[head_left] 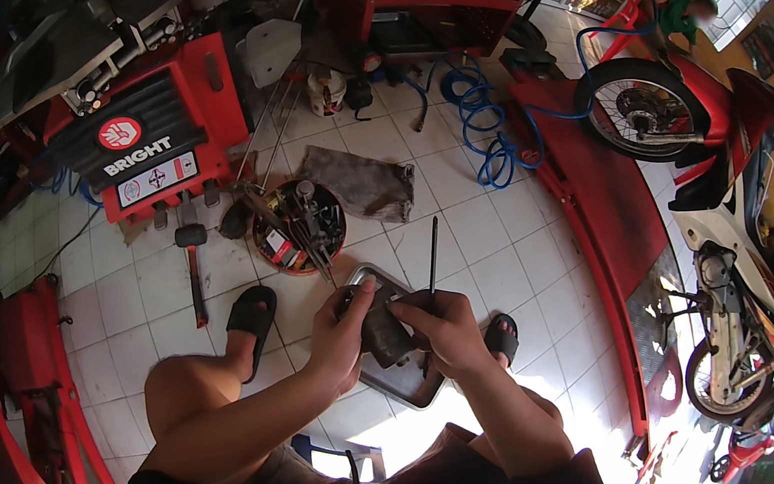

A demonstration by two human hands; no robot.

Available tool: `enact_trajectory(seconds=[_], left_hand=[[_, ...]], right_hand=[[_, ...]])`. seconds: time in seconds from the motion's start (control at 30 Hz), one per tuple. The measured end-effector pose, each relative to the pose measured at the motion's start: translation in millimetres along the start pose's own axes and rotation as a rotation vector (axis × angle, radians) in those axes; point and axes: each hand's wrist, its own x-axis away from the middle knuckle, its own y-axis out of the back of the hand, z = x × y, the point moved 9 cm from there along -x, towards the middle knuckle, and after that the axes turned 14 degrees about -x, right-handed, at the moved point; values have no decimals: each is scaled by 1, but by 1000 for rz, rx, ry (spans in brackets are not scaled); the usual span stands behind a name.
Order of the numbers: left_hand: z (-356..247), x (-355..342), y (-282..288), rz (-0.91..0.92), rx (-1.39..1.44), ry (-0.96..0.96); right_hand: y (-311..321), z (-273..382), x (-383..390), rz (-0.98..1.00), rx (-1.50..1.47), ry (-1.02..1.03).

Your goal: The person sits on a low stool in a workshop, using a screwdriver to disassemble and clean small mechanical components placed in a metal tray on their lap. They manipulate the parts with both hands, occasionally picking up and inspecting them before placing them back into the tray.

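My left hand [345, 329] is closed round a dark cylindrical metal part [383, 335], its thumb pointing up along the side. My right hand [447, 330] is closed too, with a thin dark rod-like tool [434, 250] standing up out of its grip, and its thumb reaches to the part's upper end. Whether the rod has a handle is hidden by the fingers. Below both hands lies a shallow metal tray [415, 395] on the floor between my feet. Small dark pieces inside it are partly covered by my hands.
A round container of tools [332, 208] stands left of the tray, a grey rag [356, 182] beyond it. A hammer [194, 262] lies near a red machine [161, 135]. Blue hose [487, 121] coils by a red lift platform [599, 245] bearing a motorcycle [719, 193]. A person [684, 16] is far right.
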Motion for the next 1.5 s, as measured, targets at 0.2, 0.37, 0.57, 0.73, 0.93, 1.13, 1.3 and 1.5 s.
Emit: enact_trajectory(seconds=[0.2,0.37,0.57,0.73,0.93,1.13,1.3,1.5], left_hand=[[4,0,-2,26,-20,23],[8,1,-5,49,23,101],[13,-6,-8,114,164,196],[-11,-12,2,45,146,126],[-33,-16,15,-71,121,-2],[-36,-20,21,-88,63,-73],[-35,-18,18,-92,54,-63],[-35,-16,18,-111,32,-41]], right_hand=[[3,-8,-3,-34,-178,-1],[4,-3,0,-16,-131,-6],[13,18,11,-32,-94,68],[3,37,21,166,349,228],[0,53,40,56,692,217],[-7,45,46,169,771,231],[-9,43,49,201,826,253],[-12,43,48,195,892,288]])
